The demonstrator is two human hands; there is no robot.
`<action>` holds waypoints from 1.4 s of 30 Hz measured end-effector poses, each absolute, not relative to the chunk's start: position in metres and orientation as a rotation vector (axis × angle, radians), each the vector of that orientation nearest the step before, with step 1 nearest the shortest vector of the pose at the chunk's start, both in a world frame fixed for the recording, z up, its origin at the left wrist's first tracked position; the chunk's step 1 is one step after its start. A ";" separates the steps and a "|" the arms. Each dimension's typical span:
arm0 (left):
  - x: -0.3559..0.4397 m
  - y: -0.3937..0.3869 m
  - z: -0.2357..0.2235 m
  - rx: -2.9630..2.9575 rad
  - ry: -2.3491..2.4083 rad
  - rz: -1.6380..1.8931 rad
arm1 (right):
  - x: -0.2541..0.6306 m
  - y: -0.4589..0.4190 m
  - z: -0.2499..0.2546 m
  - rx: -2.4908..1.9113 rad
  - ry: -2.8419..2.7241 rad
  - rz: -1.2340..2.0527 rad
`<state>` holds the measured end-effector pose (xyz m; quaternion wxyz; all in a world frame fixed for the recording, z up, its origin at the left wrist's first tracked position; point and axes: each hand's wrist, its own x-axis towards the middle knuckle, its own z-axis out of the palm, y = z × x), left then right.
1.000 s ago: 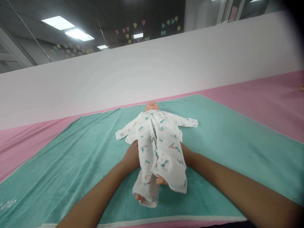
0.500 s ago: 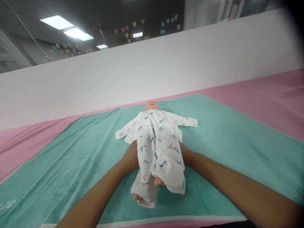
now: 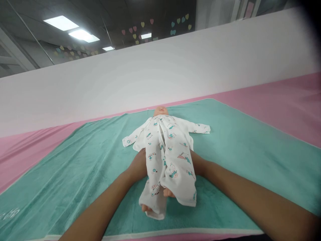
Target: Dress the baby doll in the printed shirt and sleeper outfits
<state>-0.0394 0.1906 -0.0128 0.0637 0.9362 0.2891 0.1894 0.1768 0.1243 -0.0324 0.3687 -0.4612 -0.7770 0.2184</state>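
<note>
Down on the teal towel (image 3: 75,187), left hand (image 3: 137,166) and right hand (image 3: 197,164) sit apart, tucked in either side of a baby doll (image 3: 160,111) in a printed white sleepsuit (image 3: 168,157), fingers hidden, grip impossible to call.

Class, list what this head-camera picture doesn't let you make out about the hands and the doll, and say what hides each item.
All in the head view:
- Left hand: fingers hidden under the sleeper.
- Right hand: fingers hidden under the sleeper too.
- Doll: body covered by the sleeper; only head and feet show.
- Lettering on the towel: cut off by the left edge, too small to read.
</note>
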 end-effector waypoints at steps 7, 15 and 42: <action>-0.040 0.190 -0.010 2.831 0.823 0.554 | 0.176 0.122 -0.026 -1.179 -2.033 0.570; -0.040 0.188 -0.008 2.851 0.789 0.584 | 0.177 0.120 -0.027 -1.218 -2.019 0.609; -0.039 0.187 -0.006 2.845 0.781 0.550 | 0.177 0.121 -0.029 -1.221 -2.006 0.639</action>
